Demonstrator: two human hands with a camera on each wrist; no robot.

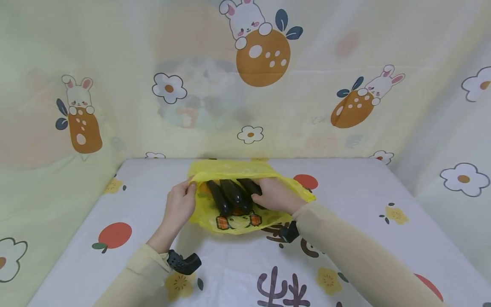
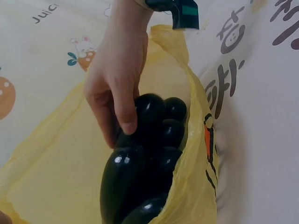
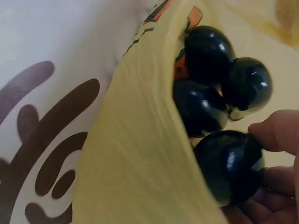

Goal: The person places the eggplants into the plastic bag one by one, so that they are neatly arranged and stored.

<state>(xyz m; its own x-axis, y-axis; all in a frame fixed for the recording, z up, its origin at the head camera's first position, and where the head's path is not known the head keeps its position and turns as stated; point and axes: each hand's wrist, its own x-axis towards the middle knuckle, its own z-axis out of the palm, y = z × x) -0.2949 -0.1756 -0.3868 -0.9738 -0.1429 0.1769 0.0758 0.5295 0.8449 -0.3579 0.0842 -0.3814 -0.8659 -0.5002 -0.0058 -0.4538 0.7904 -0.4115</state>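
A yellow plastic bag [image 1: 226, 167] lies on the table with its mouth toward me, and several glossy dark eggplants [image 1: 231, 194] are inside. My left hand [image 1: 179, 204] pinches the bag's left edge. Reaching into the mouth from the right, my right hand [image 1: 277, 195] grips the rightmost eggplant [image 3: 229, 168]. Its thumb and fingers sit around the rounded end in the right wrist view, beside the other eggplants [image 3: 205, 53]. In the left wrist view the right hand [image 2: 119, 79] comes down over the pile. The eggplants' far ends are hidden inside the bag.
A white tablecloth [image 1: 115, 273] with printed fruit, flowers and lettering covers the table. Behind it hangs a pale curtain [image 1: 299, 140] with rabbit prints, and similar cloth encloses both sides. A dark wrist device [image 1: 184, 262] is strapped to the left wrist.
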